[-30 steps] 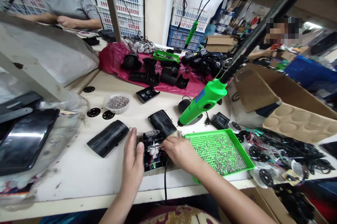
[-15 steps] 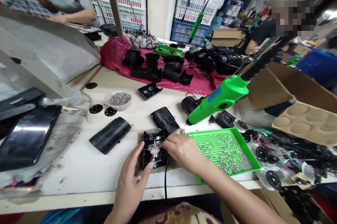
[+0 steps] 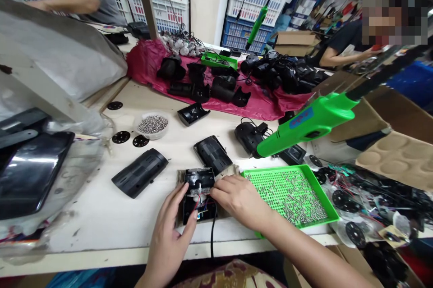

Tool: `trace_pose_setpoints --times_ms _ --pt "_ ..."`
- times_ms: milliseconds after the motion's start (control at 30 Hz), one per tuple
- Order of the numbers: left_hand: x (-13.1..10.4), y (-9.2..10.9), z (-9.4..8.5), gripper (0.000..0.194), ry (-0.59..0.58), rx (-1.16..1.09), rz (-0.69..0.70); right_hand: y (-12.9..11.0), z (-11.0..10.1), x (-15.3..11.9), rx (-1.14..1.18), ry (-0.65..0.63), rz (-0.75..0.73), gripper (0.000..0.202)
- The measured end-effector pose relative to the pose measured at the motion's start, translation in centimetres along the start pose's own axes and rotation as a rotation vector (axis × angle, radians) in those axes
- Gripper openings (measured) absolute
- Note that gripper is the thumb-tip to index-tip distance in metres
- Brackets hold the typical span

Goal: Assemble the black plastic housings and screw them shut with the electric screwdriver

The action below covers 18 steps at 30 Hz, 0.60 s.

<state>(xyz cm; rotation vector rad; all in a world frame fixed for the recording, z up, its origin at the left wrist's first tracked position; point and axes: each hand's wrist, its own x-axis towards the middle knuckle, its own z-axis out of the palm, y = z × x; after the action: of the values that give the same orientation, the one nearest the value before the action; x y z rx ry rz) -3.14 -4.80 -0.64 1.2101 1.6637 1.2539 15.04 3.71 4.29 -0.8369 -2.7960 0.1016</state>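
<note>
A black electrical device [image 3: 199, 180] with its housing open sits at the table's front. Red and blue wires, a clear part and a small board show inside it, and a black cable [image 3: 213, 234] runs down over the table edge. My left hand [image 3: 171, 229] is along its left side, index fingertip on the upper part and thumb at the lower front. With curled fingers, my right hand [image 3: 238, 198] pinches the device's right edge; those fingertips are partly hidden. Behind it lies a black housing shell [image 3: 212, 153], and another shell [image 3: 139, 173] lies to the left.
A green electric screwdriver [image 3: 304, 123] hangs over the right side. Beneath it stands a green tray [image 3: 287, 195] of screws. A clear bowl [image 3: 153, 125] of small metal parts stands left. Black housings rest on a magenta sheet [image 3: 142, 65]. Co-workers sit beyond.
The upper part of the device has tipped forward between my hands. In view, the hanging screwdriver has shifted right, and the camera has turned slightly.
</note>
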Motion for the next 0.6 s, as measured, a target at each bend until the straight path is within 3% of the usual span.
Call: trace_pose_setpoints --times_ms 400,600 --pt "-0.5 -2.1 0.0 0.056 -0.079 0.082 0.102 0.2 0.6 -0.7 0.043 0.080 -0.003 0.023" --pt "0.0 -1.9 0.1 0.055 -0.119 0.041 0.078 0.3 0.2 0.5 0.096 -0.051 0.123 0.019"
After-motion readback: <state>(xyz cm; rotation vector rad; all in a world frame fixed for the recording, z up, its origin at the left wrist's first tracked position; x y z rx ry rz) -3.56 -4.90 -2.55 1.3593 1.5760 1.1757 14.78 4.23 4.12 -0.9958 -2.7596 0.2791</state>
